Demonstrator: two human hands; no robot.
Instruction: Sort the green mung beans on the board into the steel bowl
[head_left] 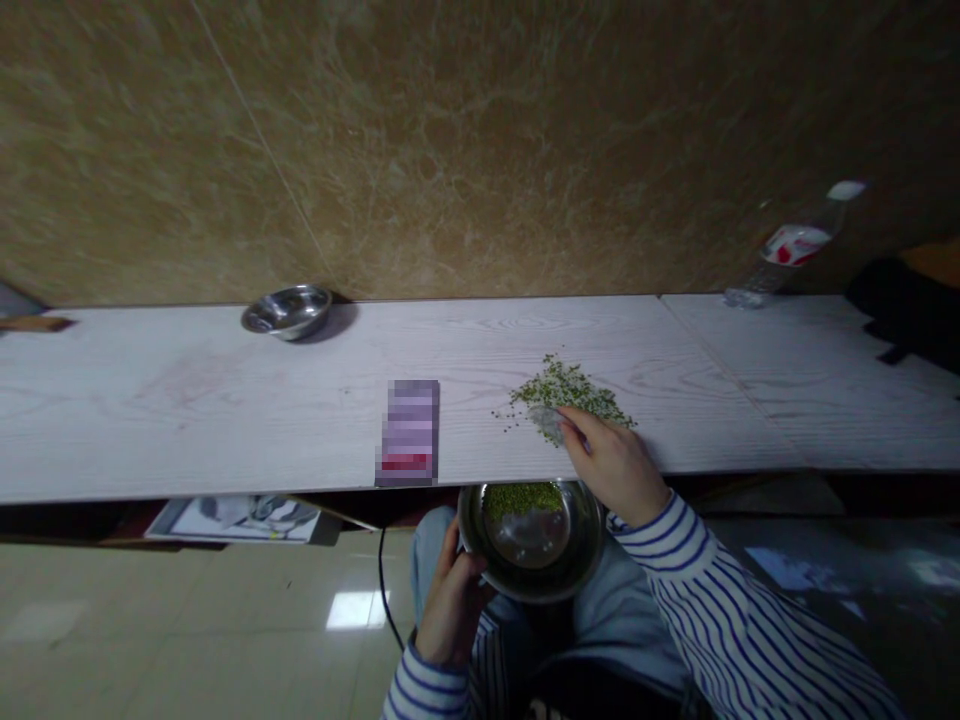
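Note:
My left hand point(456, 590) grips the left rim of a metal bowl point(525, 585), which sits over my lap just below the table edge. Small green beans or grains point(523, 497) lie in the bowl's far side. Above the table edge, my right hand point(613, 462) pinches a small greyish, see-through flat piece point(548, 421); its exact kind is unclear. That piece touches the near left part of a loose pile of green grains point(574, 388) spread on the white tabletop point(480, 340). Some grains lie scattered to its left.
A second metal bowl point(287, 312) stands by the wall at the back left. A blurred-out phone-like rectangle point(409, 432) lies near the front edge. At right are a plastic bottle point(795, 245) and a dark bag point(911, 310). An open drawer point(240, 520) shows below left.

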